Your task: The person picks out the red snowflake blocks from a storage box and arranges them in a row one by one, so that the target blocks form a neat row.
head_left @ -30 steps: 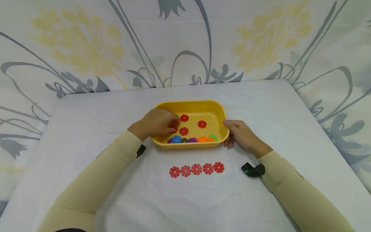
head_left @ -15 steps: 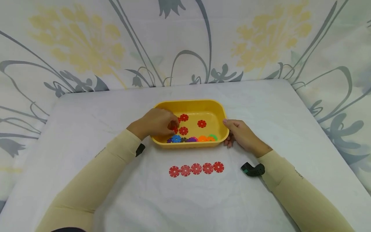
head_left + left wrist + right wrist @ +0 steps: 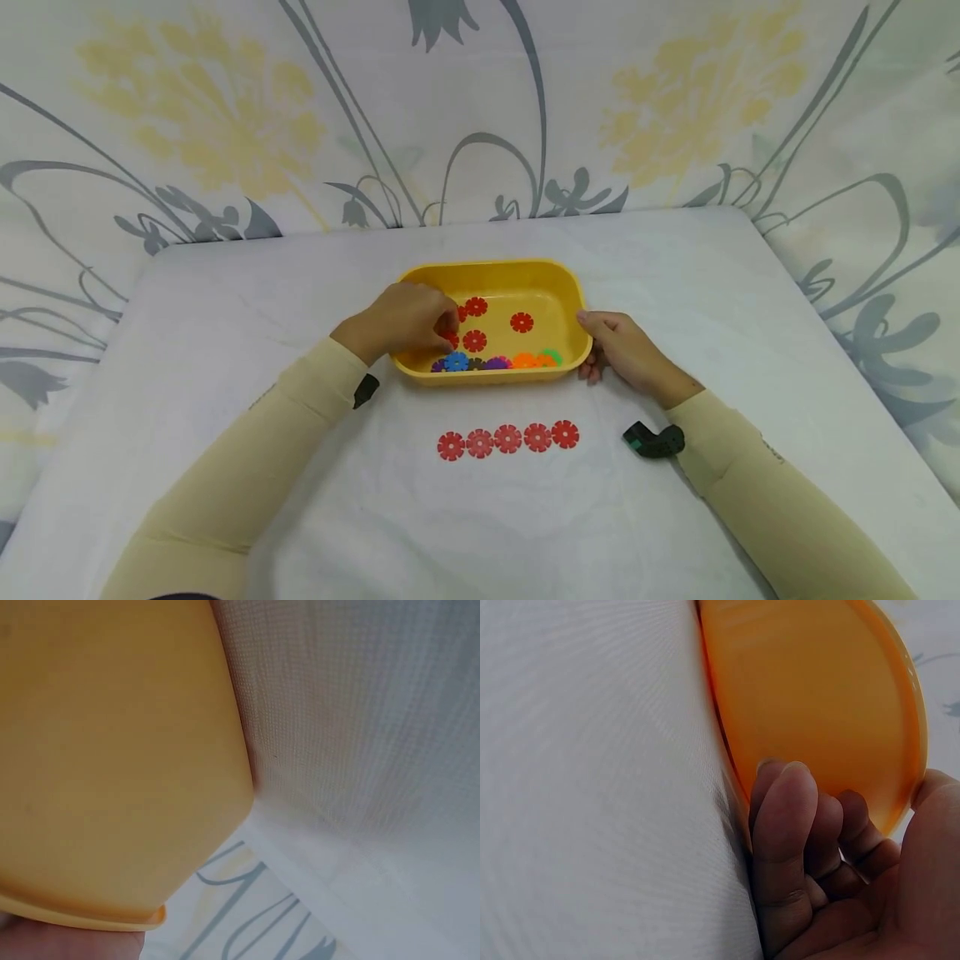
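My left hand (image 3: 412,317) reaches over the left end of a yellow plastic tray (image 3: 517,275), its bent fingers and thumb pinching a red flower-shaped disc (image 3: 452,340) inside. The disc is partly hidden by the fingers. Several more red discs (image 3: 475,340) lie nearby on the tray floor. My right hand (image 3: 622,346) grips the tray's right end, thumb on the rim and the other fingers bent against the outer wall. In the right wrist view those fingers (image 3: 784,825) press near the tray's wall (image 3: 817,690). The left wrist view shows the tray's outer side (image 3: 120,750), with the grasp hidden.
Blue (image 3: 456,361), purple, orange (image 3: 525,360) and green discs gather along the tray's near wall. A row of several red discs (image 3: 507,438) lies on the white cloth in front. Dark wrist cameras (image 3: 655,439) hang beside the sleeves. Floral fabric rises behind the table.
My left hand has drawn slightly left, and more of a red disc behind its fingers shows. The right hand keeps its grip and the tray stays almost in place.
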A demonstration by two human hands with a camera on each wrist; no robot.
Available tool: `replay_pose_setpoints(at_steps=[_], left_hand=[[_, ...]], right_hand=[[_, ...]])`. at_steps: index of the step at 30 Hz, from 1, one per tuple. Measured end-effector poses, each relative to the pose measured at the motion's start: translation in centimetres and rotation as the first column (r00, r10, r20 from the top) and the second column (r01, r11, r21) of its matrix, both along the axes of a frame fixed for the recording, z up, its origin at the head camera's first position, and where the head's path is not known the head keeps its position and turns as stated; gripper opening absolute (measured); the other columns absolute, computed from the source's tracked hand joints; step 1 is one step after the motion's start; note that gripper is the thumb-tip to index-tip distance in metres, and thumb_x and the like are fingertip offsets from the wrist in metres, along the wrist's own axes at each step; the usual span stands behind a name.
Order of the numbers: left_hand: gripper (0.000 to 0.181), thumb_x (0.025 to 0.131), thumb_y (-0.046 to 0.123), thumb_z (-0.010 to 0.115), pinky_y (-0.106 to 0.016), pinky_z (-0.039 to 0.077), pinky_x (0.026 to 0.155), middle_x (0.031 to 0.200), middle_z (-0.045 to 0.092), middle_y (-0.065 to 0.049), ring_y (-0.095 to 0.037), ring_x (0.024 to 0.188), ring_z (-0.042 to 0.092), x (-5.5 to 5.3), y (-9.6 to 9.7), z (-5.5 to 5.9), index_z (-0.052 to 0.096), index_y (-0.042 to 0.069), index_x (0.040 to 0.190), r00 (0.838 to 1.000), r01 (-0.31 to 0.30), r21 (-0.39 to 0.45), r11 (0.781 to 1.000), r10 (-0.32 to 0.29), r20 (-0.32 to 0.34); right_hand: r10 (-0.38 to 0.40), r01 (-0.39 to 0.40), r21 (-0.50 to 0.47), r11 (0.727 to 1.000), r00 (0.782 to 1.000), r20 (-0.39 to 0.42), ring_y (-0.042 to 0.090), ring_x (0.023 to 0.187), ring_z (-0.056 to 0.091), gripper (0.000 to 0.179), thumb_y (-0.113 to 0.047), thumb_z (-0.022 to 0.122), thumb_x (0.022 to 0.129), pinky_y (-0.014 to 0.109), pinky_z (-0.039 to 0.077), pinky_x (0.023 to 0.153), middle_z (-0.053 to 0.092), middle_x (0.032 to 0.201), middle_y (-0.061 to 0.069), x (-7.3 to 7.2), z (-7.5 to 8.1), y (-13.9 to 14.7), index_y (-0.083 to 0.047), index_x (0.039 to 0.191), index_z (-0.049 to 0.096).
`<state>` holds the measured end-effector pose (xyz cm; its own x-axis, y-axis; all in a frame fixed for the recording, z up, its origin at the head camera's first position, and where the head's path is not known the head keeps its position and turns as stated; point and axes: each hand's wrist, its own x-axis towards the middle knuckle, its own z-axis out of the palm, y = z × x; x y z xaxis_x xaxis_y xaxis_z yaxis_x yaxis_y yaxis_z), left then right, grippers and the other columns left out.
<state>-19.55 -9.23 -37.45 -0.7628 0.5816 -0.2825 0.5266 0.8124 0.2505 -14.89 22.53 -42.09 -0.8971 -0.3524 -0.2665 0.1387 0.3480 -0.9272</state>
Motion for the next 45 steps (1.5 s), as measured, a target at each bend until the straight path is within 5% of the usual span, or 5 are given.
replay_pose_setpoints(at_steps=[13,22,28,40,45], left_hand=[[0.032,0.081,0.042,0.082,-0.027,0.046,0.075,0.078,0.062,0.003,-0.016,0.079,0.055,0.4,-0.2,-0.2,0.064,0.018,0.091,1.0,-0.013,0.009,1.0,0.013,-0.012],[0.016,0.088,0.031,0.077,-0.027,0.05,0.077,0.081,0.064,0.004,-0.016,0.08,0.057,0.7,-0.7,-0.6,0.066,0.019,0.09,0.998,-0.063,0.176,0.982,0.064,0.0],[0.01,0.09,0.023,0.076,-0.027,0.054,0.076,0.087,0.067,0.004,-0.015,0.083,0.059,2.3,-1.3,0.0,0.068,0.019,0.093,0.993,-0.112,0.355,0.928,0.114,0.016],[0.016,0.083,0.012,0.081,-0.024,0.055,0.076,0.089,0.067,0.007,-0.007,0.083,0.058,8.4,-2.8,2.1,0.071,0.015,0.096,0.992,0.045,0.656,0.754,0.044,-0.119],[0.018,0.082,0.014,0.083,-0.022,0.056,0.076,0.088,0.068,0.009,-0.003,0.083,0.059,10.5,-3.1,2.0,0.072,0.016,0.095,0.995,0.084,0.631,0.771,-0.032,-0.094]], right_hand=[[-0.006,0.006,0.012,1.0,1.0,0.006,0.018,0.058,0.061,0.054,-0.043,0.035,0.109,0.029,0.058,0.06,0.065,0.072,0.008,0.1,0.0,-0.3,0.007,0.109,0.058],[0.0,0.0,0.008,1.0,1.0,-0.001,0.018,0.058,0.061,0.056,-0.045,0.036,0.108,0.029,0.058,0.06,0.065,0.072,0.008,0.1,-0.2,-0.4,0.007,0.11,0.057],[-0.002,0.002,0.006,1.0,1.0,0.006,0.018,0.059,0.061,0.056,-0.045,0.037,0.108,0.03,0.058,0.059,0.065,0.072,0.009,0.3,-0.6,-0.2,0.007,0.107,0.058],[-0.007,0.007,0.02,1.0,1.0,0.001,0.019,0.061,0.062,0.056,-0.045,0.037,0.108,0.03,0.058,0.06,0.066,0.075,0.009,0.1,-0.4,0.2,0.007,0.112,0.057],[-0.006,0.006,0.016,1.0,1.0,-0.003,0.019,0.06,0.061,0.057,-0.046,0.037,0.108,0.03,0.058,0.06,0.066,0.074,0.009,0.0,-0.3,0.0,0.008,0.112,0.056]])
